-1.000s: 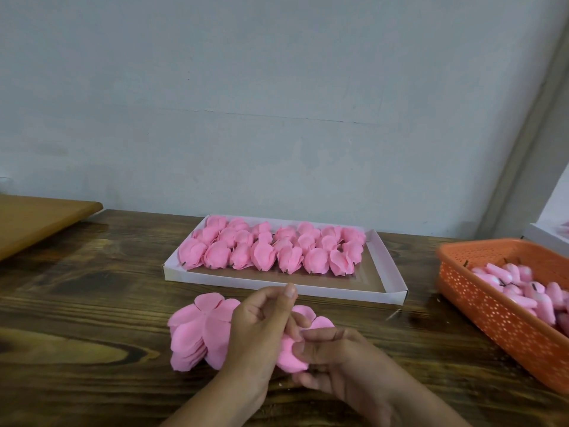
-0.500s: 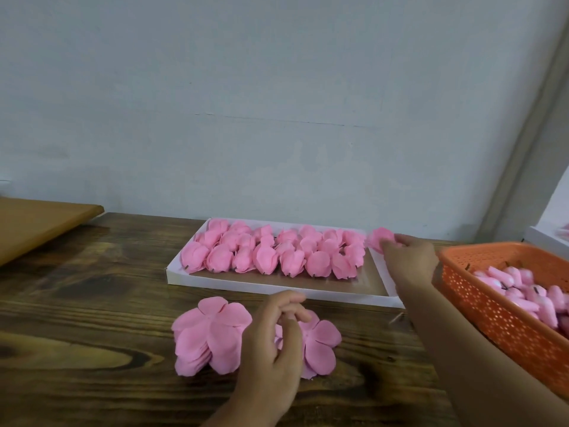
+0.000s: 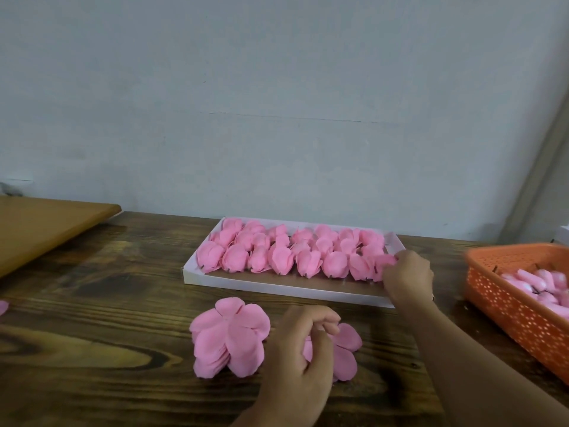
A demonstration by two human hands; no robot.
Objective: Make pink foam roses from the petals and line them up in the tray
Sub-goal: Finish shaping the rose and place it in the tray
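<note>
The right hand (image 3: 408, 277) reaches into the tray (image 3: 277, 288) at its 3 o'clock end, fingers curled round a rose (image 3: 383, 263) that sits at the right end of the front row, touching its neighbour. The rose lies at the hand's 9 o'clock, under the fingertips.

The left hand (image 3: 303, 349) rests at the table's (image 3: 92, 349) near edge, at 6 o'clock from the tray. Its fingers are bent and pinch at a flat petal piece (image 3: 345, 352) that lies beneath and to the hand's 3 o'clock. A thick stack of petals (image 3: 229, 340) lies just beside the hand at its 9 o'clock, not touched by it.

The roses (image 3: 295, 251) in the tray stand in rows running 9 to 3 o'clock: the front row counts eight with the one being held; the rows behind overlap too much for a sure count, though about seven show along the back. There is one tray, one stack and one loose petal piece under the left hand.

An orange basket (image 3: 508, 306) sits at 3 o'clock from the tray, apart from it, with pink pieces (image 3: 542, 285) inside, too many and too blurred to count. A lone petal (image 3: 2, 306) lies at the far 9 o'clock edge of the view. A brown board (image 3: 46, 226) lies at 10 o'clock.
</note>
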